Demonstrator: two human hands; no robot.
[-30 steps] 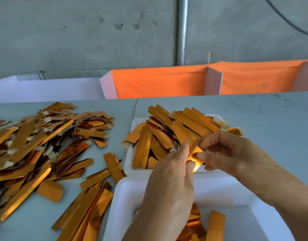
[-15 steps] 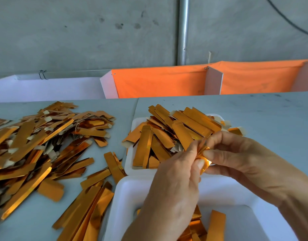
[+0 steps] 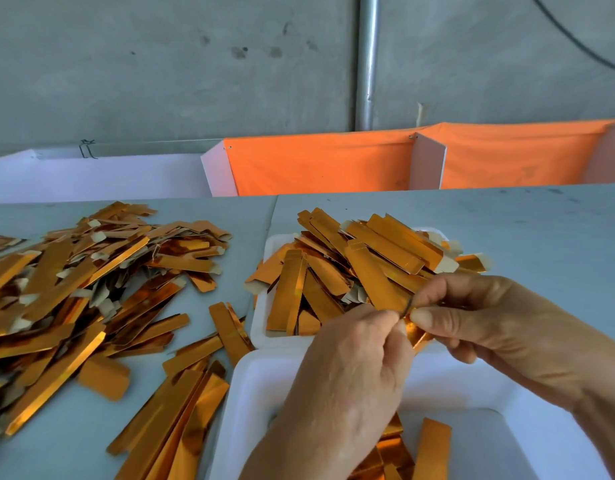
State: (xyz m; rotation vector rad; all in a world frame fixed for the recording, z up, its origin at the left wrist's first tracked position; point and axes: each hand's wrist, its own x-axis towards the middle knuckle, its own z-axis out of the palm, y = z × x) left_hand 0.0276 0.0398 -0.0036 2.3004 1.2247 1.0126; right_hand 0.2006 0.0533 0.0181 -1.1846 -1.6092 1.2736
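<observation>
You are working in soft, bright daylight. The gold strips [image 3: 74, 289] are flashing small bright spots back at you. Only faint shadows are lying under them on the table [image 3: 541, 237]. Everything is looking sharp, and straight lines are bending a little near the picture's sides.

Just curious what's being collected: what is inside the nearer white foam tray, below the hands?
A few shiny gold card strips lie at the near end of the white foam tray. The left hand and wrist cover its middle, so anything there is hidden.
</observation>
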